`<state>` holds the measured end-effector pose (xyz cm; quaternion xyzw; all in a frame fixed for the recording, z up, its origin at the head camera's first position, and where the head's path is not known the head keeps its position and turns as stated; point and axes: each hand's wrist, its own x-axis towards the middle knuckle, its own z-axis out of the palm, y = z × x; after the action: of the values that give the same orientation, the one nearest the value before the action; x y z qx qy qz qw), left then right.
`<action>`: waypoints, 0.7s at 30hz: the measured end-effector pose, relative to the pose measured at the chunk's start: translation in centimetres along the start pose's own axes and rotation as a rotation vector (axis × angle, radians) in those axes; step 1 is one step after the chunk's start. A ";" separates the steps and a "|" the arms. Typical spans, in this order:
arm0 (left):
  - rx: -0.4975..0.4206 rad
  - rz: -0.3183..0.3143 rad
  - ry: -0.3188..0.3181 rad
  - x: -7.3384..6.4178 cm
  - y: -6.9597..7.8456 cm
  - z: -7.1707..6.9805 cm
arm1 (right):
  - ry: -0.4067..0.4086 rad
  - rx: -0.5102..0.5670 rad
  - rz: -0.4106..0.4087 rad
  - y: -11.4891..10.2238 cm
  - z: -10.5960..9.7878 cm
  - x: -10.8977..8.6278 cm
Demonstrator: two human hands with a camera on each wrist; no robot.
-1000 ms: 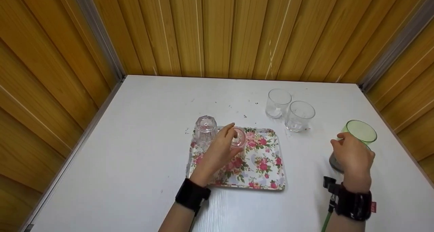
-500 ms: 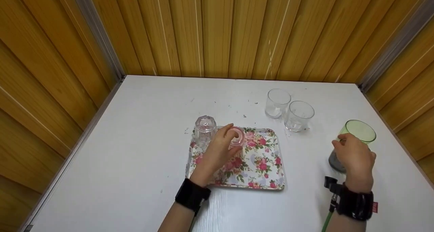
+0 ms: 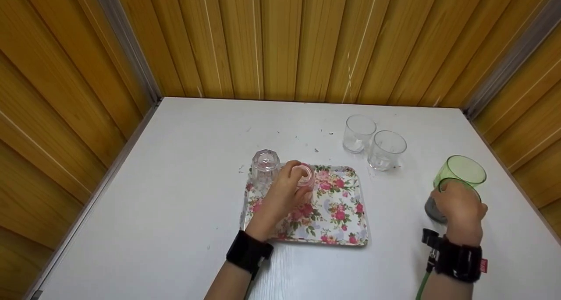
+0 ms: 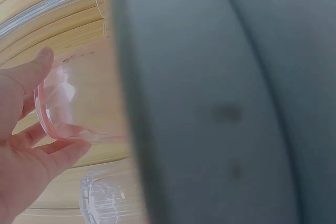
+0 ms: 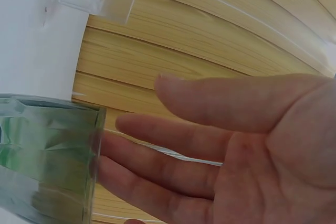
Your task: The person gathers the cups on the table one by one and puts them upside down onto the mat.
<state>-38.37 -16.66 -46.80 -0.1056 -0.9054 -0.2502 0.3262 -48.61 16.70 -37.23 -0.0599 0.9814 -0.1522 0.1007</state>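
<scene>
On the floral tray, a pink glass stands upside down. My left hand grips it near its base, thumb on one side and fingers on the other, as the left wrist view shows. Left of it on the tray is an upturned faceted clear glass. My right hand is over a dark greenish glass that stands upright on the right. In the right wrist view, fairly straight fingers reach that glass's rim, with the thumb apart from it. A light green glass stands just behind.
Two clear glasses stand upright close together behind the tray's right side. The white table ends at wood-look panels at the back and both sides. A green cable runs from the right wristband.
My right hand has lowered onto the dark greenish glass, its fingers now down at the rim. My left thumb and fingers have closed in on the pink glass. The other glasses have stayed put.
</scene>
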 end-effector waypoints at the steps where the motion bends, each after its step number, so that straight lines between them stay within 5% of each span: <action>1: -0.004 0.005 0.001 0.0 0.0 0.0 | -0.005 -0.002 -0.005 0.1 0.0 0.1; 21: 0.008 0.011 -0.011 0.0 -0.3 0.1 | -0.027 0.001 0.034 0.9 1.0 1.8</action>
<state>-38.52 -16.84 -46.97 -0.1105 -0.9076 -0.2445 0.3229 -50.26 16.98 -38.76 -0.0454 0.9807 -0.1503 0.1167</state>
